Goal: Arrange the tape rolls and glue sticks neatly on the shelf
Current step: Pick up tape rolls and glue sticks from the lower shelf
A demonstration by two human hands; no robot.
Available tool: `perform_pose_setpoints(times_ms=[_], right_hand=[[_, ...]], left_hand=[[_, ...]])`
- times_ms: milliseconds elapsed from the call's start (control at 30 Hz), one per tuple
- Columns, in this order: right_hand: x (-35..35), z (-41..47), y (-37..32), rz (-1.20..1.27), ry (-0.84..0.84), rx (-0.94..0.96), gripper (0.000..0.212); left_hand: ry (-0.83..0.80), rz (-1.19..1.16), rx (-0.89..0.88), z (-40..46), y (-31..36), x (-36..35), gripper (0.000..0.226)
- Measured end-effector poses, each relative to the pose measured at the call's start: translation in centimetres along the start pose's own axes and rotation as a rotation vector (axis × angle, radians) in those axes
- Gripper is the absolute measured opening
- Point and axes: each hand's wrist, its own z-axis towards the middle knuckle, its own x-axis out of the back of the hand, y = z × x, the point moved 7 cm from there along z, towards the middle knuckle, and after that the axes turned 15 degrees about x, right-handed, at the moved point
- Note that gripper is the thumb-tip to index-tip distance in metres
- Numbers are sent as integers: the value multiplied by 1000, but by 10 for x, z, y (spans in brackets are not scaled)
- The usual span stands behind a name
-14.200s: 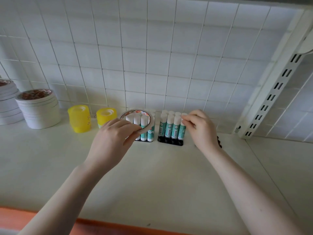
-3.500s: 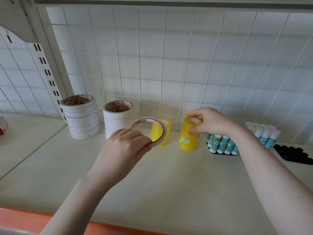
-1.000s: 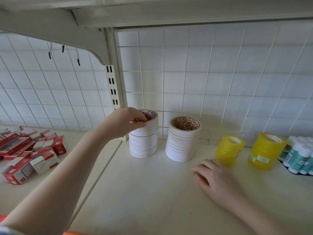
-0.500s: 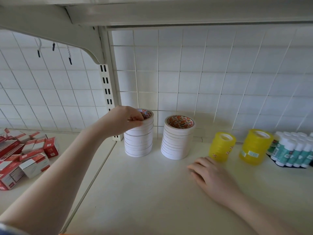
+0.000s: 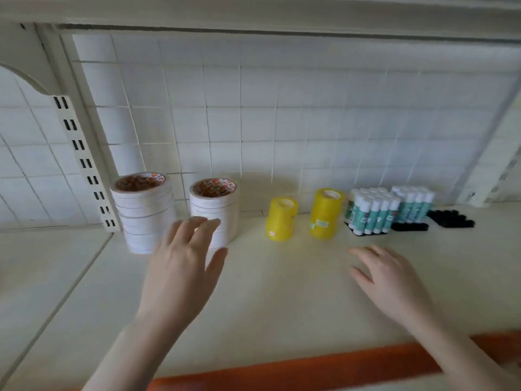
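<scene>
Fingers of my left hand (image 5: 180, 275) are straight and loosely spread, holding nothing, raised in front of the two white tape stacks. Their tips overlap the right white tape stack (image 5: 214, 210) in view; whether they touch it I cannot tell. The left white tape stack (image 5: 142, 211) stands just beside it, close to the slotted shelf upright (image 5: 84, 165). My right hand (image 5: 390, 280) lies flat and relaxed on the shelf (image 5: 282, 300), fingers stretched out, gripping nothing. Along the back stand two yellow tape stacks (image 5: 282, 218), (image 5: 326, 213), apart from each other. Next come the glue sticks (image 5: 372, 211) upright in a black tray, more glue sticks (image 5: 414, 204) behind them, and black caps (image 5: 451, 218) lying further right.
</scene>
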Motion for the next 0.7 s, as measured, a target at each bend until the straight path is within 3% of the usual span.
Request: perform_pose_setpoints(times_ms=[167, 400, 700], right_hand=[[44, -77, 78, -95, 33, -163, 32], [107, -191, 224, -131, 102, -370, 23], [159, -289, 407, -190, 118, -469, 27]], left_hand=[[-201, -23, -89, -40, 108, -59, 50], [-309, -109, -172, -100, 304, -138, 53], [-348, -232, -220, -139, 526, -210, 47]])
